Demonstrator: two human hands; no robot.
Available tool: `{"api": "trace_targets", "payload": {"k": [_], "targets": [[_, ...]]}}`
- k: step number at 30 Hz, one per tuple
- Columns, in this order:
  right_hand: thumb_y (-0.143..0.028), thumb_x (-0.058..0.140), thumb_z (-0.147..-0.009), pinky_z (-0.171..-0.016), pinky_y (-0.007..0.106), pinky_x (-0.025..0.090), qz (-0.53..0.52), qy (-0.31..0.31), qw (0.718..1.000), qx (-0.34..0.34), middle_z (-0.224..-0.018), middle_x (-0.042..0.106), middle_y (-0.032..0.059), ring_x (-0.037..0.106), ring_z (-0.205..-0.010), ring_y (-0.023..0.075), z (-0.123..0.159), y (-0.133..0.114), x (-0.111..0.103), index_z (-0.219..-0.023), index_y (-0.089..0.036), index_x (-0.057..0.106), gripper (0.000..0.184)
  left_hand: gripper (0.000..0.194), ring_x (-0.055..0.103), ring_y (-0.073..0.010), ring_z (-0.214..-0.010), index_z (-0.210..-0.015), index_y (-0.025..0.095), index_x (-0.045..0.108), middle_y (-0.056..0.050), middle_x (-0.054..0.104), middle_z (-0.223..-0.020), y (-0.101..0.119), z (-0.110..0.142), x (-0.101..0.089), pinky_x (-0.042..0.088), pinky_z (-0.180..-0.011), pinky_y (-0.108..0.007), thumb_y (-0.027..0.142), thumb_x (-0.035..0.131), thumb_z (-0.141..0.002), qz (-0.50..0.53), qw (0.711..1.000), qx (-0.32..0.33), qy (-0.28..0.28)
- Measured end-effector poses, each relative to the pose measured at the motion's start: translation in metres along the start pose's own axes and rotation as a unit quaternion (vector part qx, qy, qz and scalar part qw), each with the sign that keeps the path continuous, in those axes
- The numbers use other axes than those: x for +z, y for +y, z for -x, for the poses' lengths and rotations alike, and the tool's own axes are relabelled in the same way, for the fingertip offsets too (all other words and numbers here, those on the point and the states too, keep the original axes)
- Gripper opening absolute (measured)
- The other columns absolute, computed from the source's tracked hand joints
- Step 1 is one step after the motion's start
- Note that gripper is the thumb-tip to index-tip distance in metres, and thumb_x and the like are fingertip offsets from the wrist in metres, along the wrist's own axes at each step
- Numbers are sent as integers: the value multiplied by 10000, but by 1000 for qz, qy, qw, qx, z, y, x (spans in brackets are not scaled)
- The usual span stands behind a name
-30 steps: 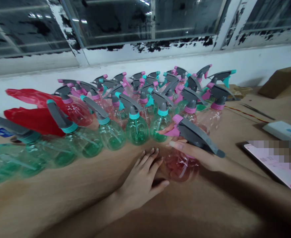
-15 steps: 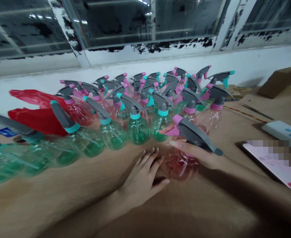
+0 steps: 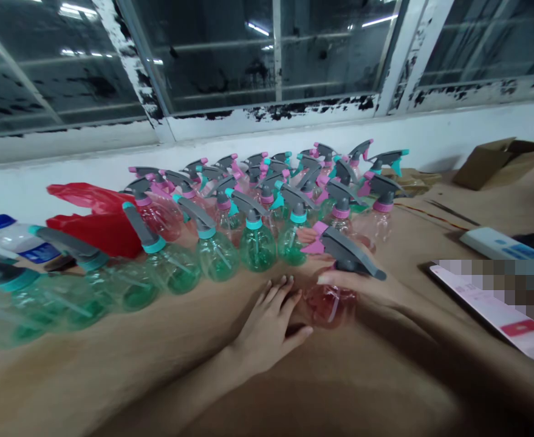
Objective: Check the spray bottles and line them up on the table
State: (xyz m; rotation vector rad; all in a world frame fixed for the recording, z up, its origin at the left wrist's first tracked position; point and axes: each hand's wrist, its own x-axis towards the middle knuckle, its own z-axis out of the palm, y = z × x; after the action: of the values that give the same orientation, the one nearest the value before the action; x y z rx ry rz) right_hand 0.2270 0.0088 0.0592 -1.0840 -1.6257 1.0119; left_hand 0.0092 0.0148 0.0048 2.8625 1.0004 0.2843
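Observation:
A pink see-through spray bottle (image 3: pixel 328 301) with a grey trigger head (image 3: pixel 346 254) stands on the brown table in front of me. My right hand (image 3: pixel 362 284) is wrapped round its neck just under the head. My left hand (image 3: pixel 271 321) lies flat on the table, fingers spread, its fingertips and thumb against the bottle's lower left side. Right behind the bottle stands a green spray bottle (image 3: pixel 291 240) at the front of a crowd of others.
Several green and pink spray bottles (image 3: pixel 257 200) fill the table up to the white wall. A red plastic bag (image 3: pixel 93 218) and a water bottle (image 3: pixel 18 240) lie left. A phone (image 3: pixel 499 303), a white box (image 3: pixel 494 243) and a cardboard box (image 3: pixel 489 161) are right.
Both hands and the pink bottle keep their hold and place. My head has tipped up and pulled back a little, so everything sits lower and smaller.

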Motion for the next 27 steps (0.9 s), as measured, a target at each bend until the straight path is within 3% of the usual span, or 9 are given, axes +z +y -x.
{"api": "trace_targets", "payload": {"k": [4, 7, 9, 11, 15, 19, 23, 27], "targets": [[-401, 761, -675, -695, 366, 559, 34, 13, 999, -21, -841, 682, 10, 663, -757, 222, 4, -5, -11, -1157, -278, 605, 522, 540, 348, -307, -1337, -1304, 116, 478, -169, 404, -1434, -1, 1, 2, 289, -1089, -491, 469, 553, -902, 0, 1000, 11, 21], [-410, 804, -620, -822, 433, 532, 72, -1, 996, -59, -1152, 639, 68, 634, -985, 283, 8, -11, -16, -1305, -294, 472, 771, 513, 360, -307, -1330, -1302, 120, 476, -169, 409, -1429, -1, 1, 3, 307, -1075, -503, 465, 516, -923, -3, 999, 13, 31], [-418, 812, -612, -928, 477, 472, 111, 18, 991, -67, -1285, 561, 88, 561, -1129, 310, 10, -11, -17, -1328, -281, 433, 821, 509, 364, -308, -1327, -1310, 120, 467, -171, 405, -1431, -1, 2, 3, 321, -1064, -507, 458, 505, -932, -5, 999, 13, 37], [-427, 805, -622, -943, 498, 452, 146, 31, 987, -56, -1222, 593, 84, 556, -1127, 315, 14, -9, -17, -1259, -255, 494, 729, 519, 367, -310, -1323, -1323, 117, 455, -173, 403, -1432, -2, 2, 4, 334, -1055, -507, 459, 500, -935, -8, 999, 14, 41], [-429, 747, -702, -802, 451, 514, 150, 35, 987, -39, -978, 674, 32, 642, -899, 262, 20, -4, -15, -1138, -254, 566, 504, 522, 371, -306, -1321, -1324, 119, 457, -169, 405, -1432, -3, 2, 4, 338, -1052, -504, 471, 488, -940, -13, 999, 16, 44], [-382, 696, -770, -802, 420, 502, 168, 39, 984, -39, -871, 709, 8, 659, -842, 245, 25, -8, -13, -1017, -248, 624, 290, 520, 372, -305, -1321, -1324, 116, 456, -170, 407, -1431, -3, 2, 3, 337, -1052, -506, 469, 483, -943, -17, 999, 15, 45], [-407, 688, -772, -829, 407, 494, 210, 69, 975, -40, -882, 721, 1, 655, -902, 259, 34, -15, -17, -1019, -244, 654, 298, 484, 377, -310, -1318, -1308, 106, 476, -172, 415, -1426, 0, 3, 4, 336, -1053, -507, 416, 513, -939, -27, 999, 14, 46], [-485, 678, -754, -511, 325, 475, 295, 120, 948, 7, -579, 610, -40, 594, -534, 193, 54, -10, -39, -868, -230, 666, 279, 427, 374, -304, -1323, -1294, 112, 497, -158, 418, -1429, 5, 7, 6, 339, -1057, -502, 349, 521, -940, -46, 997, 32, 52]]}}
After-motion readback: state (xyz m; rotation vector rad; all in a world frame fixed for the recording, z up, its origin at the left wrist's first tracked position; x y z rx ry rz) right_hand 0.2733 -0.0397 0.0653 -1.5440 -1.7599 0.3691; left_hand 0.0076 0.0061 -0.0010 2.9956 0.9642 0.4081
